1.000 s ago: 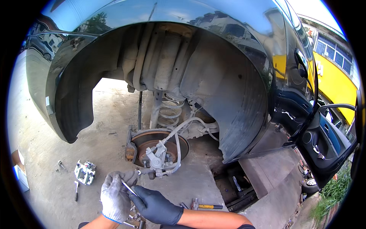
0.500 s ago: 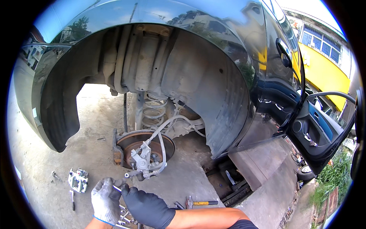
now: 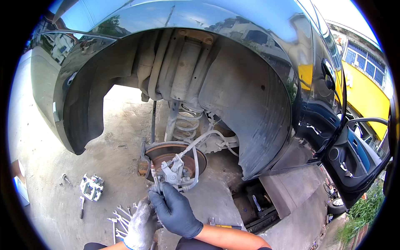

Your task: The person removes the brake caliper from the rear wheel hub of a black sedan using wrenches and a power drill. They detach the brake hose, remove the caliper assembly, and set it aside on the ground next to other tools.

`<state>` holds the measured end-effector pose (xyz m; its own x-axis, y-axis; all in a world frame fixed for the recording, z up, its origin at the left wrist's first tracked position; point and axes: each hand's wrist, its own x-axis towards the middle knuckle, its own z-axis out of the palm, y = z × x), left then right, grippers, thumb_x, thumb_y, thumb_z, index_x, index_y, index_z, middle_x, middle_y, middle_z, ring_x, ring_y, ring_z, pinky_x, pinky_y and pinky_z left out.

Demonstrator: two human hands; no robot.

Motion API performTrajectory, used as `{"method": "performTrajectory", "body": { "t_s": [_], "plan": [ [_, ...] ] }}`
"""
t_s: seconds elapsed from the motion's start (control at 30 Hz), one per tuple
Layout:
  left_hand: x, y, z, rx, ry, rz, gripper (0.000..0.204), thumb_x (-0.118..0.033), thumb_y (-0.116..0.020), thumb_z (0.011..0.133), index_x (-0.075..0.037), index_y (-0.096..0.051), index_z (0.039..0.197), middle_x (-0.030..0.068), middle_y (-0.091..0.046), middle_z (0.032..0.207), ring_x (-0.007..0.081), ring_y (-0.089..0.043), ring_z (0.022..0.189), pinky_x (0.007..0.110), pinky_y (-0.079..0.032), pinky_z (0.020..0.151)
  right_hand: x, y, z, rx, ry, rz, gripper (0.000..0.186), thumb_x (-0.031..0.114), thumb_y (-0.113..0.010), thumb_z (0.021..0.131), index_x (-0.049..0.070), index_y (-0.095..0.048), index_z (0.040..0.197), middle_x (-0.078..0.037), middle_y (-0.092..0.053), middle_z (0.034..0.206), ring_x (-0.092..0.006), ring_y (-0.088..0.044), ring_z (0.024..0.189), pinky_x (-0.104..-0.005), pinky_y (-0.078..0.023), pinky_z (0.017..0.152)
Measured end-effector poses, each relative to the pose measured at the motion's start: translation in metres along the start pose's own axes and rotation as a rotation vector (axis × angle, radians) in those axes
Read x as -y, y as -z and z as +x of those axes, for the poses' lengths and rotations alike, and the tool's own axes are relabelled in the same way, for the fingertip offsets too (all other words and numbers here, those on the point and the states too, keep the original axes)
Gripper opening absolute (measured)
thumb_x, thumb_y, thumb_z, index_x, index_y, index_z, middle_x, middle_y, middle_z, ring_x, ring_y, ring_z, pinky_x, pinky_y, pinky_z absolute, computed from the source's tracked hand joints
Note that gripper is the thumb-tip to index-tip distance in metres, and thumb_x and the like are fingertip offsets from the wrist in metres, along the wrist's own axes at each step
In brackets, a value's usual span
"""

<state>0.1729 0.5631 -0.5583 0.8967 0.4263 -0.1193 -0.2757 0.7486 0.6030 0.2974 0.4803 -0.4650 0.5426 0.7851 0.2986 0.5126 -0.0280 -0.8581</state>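
Observation:
My right hand (image 3: 177,212), in a black glove, is closed with thumb and fingers on a slim metal pin (image 3: 155,176) that points upward. Beside the pin hangs the grey brake caliper (image 3: 169,170) with its spring and hoses, in front of the rusty brake disc (image 3: 201,161). My left hand (image 3: 139,227), in a whitish knit glove, is curled close against the right one. Its fingertips are partly hidden, and what they hold I cannot make out.
Several wrenches (image 3: 121,220) lie by my left hand. Farther left on the concrete are a second caliper (image 3: 91,186), a black-handled tool (image 3: 81,208) and a bolt (image 3: 66,179). A hammer (image 3: 225,226) lies near an open floor pit (image 3: 255,204). The wheel arch (image 3: 246,108) hangs overhead.
The view has shifted, so the car sits farther right in it. Both hands have moved toward the caliper; the slim metal piece now points up beside it. More of the wrenches shows.

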Motion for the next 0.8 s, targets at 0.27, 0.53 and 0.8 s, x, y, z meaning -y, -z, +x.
{"method": "performTrajectory", "body": {
  "t_s": [0.27,0.53,0.8],
  "plan": [
    [-0.042,-0.007,-0.007,-0.225,-0.325,0.673,0.029,-0.025,-0.058,0.120,-0.003,-0.067,0.137,0.0078,-0.072,0.104,0.0180,-0.068,0.091,0.037,-0.054,0.078,-0.003,0.018,0.040,-0.079,0.671,-0.508,0.042,0.032,-0.081,0.104,-0.001,-0.074,0.130,-0.020,-0.071,0.132,-0.0405,-0.065,0.129,-0.0507,-0.049,0.113],
    [-0.189,-0.008,0.031,-0.153,-0.456,1.670,0.025,-0.023,-0.081,0.098,-0.007,-0.089,0.116,0.0179,-0.081,0.102,0.0337,-0.077,0.093,0.045,-0.060,0.085,-0.020,0.060,0.098,-0.050,0.426,-1.120,0.078,0.069,-0.085,0.080,0.005,-0.079,0.125,-0.019,-0.069,0.132,-0.0427,-0.056,0.137,-0.0647,-0.036,0.117],
    [-0.212,-0.010,0.082,0.081,-0.371,1.671,0.037,-0.032,-0.082,0.100,-0.005,-0.088,0.123,0.0206,-0.083,0.106,0.0374,-0.080,0.098,0.044,-0.061,0.090,-0.032,0.058,0.105,-0.053,0.446,-1.009,0.039,0.046,-0.086,0.079,0.011,-0.079,0.094,-0.013,-0.071,0.111,-0.0363,-0.063,0.116,-0.0585,-0.039,0.105]
  ]
}}
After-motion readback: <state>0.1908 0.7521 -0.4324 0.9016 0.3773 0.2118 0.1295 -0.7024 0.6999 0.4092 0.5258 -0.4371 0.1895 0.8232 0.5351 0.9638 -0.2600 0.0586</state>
